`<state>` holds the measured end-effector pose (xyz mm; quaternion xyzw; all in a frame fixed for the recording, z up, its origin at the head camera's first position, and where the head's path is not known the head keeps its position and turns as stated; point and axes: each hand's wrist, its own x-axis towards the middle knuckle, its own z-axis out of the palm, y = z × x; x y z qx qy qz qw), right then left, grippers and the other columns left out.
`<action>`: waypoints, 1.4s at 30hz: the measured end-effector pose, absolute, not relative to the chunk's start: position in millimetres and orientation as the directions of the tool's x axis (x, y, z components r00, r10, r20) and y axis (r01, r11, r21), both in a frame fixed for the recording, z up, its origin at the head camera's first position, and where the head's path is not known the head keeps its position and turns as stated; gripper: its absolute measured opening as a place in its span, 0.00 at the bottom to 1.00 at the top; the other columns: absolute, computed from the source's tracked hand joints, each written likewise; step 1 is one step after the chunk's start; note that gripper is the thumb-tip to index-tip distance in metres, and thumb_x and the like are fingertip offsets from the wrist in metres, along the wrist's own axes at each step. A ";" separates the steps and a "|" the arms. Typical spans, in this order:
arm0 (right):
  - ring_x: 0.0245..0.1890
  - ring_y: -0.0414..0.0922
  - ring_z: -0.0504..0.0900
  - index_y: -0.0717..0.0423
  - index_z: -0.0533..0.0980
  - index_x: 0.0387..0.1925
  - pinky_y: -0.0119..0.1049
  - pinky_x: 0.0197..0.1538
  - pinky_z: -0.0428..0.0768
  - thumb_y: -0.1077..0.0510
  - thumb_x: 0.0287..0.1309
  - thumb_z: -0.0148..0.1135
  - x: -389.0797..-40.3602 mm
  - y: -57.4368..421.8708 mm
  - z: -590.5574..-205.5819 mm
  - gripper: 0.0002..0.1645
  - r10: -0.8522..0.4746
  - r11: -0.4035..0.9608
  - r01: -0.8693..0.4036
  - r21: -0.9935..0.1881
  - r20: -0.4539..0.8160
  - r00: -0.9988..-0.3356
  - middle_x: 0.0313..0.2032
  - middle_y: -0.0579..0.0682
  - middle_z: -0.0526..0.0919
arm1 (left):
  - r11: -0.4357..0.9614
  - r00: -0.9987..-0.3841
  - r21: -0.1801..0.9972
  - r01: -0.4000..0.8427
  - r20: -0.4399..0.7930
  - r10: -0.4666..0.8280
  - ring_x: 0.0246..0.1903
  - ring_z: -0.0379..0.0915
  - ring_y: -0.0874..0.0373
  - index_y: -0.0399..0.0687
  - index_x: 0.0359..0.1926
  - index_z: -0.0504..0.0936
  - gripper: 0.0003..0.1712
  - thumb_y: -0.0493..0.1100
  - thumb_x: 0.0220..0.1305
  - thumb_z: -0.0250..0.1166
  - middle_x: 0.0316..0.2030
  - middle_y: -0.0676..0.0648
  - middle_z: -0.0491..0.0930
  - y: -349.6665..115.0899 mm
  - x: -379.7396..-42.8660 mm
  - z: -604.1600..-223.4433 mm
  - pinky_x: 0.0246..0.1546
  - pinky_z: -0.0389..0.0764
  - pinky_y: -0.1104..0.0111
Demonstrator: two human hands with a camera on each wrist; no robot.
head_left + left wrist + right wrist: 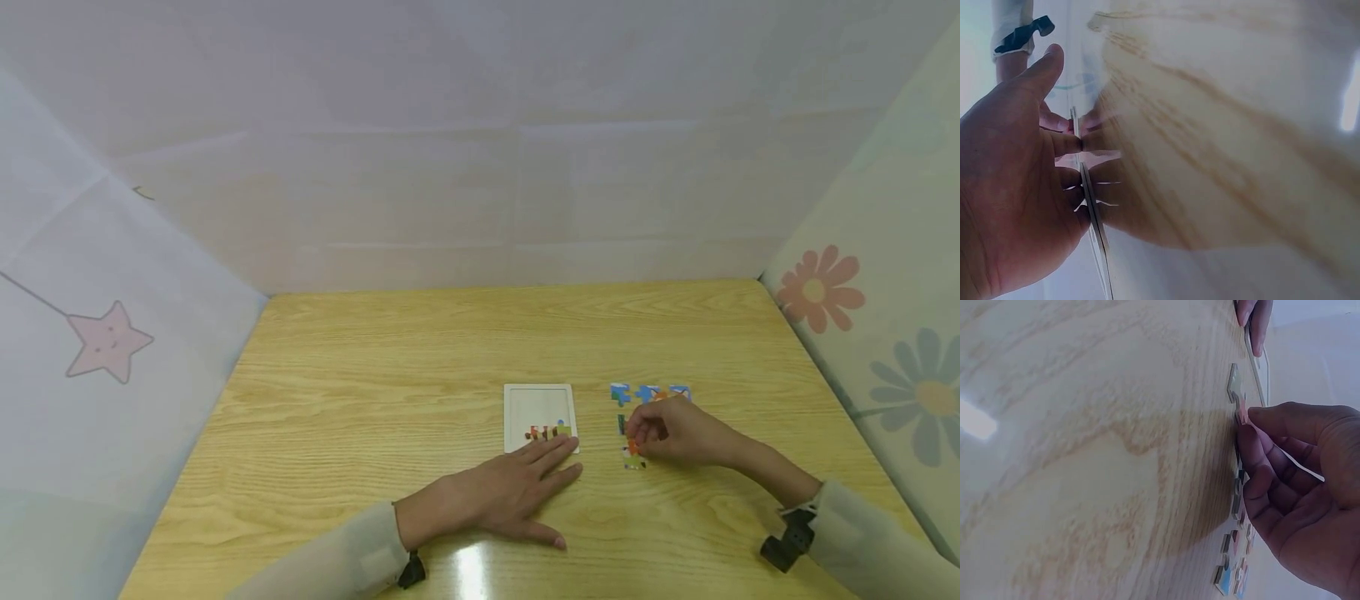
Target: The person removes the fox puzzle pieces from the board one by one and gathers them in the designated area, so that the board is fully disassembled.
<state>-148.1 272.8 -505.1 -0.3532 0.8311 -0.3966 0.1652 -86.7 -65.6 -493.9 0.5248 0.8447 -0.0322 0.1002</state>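
A square white puzzle tray (522,396) lies on the table with a few joined picture pieces (547,432) along its lower part. My left hand (506,492) rests with straight, spread fingers on the tray's near edge; in the left wrist view its fingers (1069,178) overlap the tray's rim. To the right of the tray, my right hand (686,429) pinches a red-orange jigsaw piece (1242,411) between thumb and index finger, low over the table. A greenish piece (633,462) lies right by those fingertips. The palm hides part of the loose pieces.
Loose blue jigsaw pieces (619,392) lie in a row beyond the right hand, and a dark green piece (621,424) sits left of its fingertips. The wooden table (360,358) is bordered by pale cloth walls (420,200) at the back and both sides.
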 end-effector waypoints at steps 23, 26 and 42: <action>0.34 0.34 0.82 0.55 0.86 0.43 0.32 0.38 0.85 0.66 0.68 0.69 -181.6 215.4 -487.6 0.05 -0.769 0.444 -0.560 -0.700 0.023 -0.639 0.37 0.45 0.89 | 0.450 -0.438 0.029 0.893 -0.185 0.880 0.85 0.37 0.50 0.52 0.85 0.54 0.54 0.81 0.73 0.43 0.85 0.41 0.42 -66.4 -87.4 -493.7 0.82 0.52 0.62; 0.35 0.34 0.82 0.55 0.86 0.44 0.32 0.39 0.84 0.65 0.69 0.69 -186.0 205.4 -485.9 0.06 -0.778 0.443 -0.560 -0.700 0.011 -0.628 0.37 0.45 0.89 | 0.449 -0.436 0.029 0.893 -0.188 0.880 0.85 0.37 0.50 0.52 0.85 0.54 0.54 0.80 0.74 0.43 0.86 0.41 0.41 -66.5 -87.8 -493.7 0.82 0.52 0.61; 0.39 0.36 0.85 0.61 0.86 0.47 0.32 0.44 0.86 0.67 0.68 0.68 -206.4 170.8 -479.4 0.08 -0.823 0.409 -0.553 -0.726 -0.033 -0.567 0.41 0.51 0.90 | 0.436 -0.432 -0.007 0.900 -0.152 0.889 0.84 0.39 0.49 0.50 0.84 0.57 0.53 0.80 0.74 0.44 0.85 0.41 0.44 -66.0 -85.2 -494.0 0.81 0.54 0.61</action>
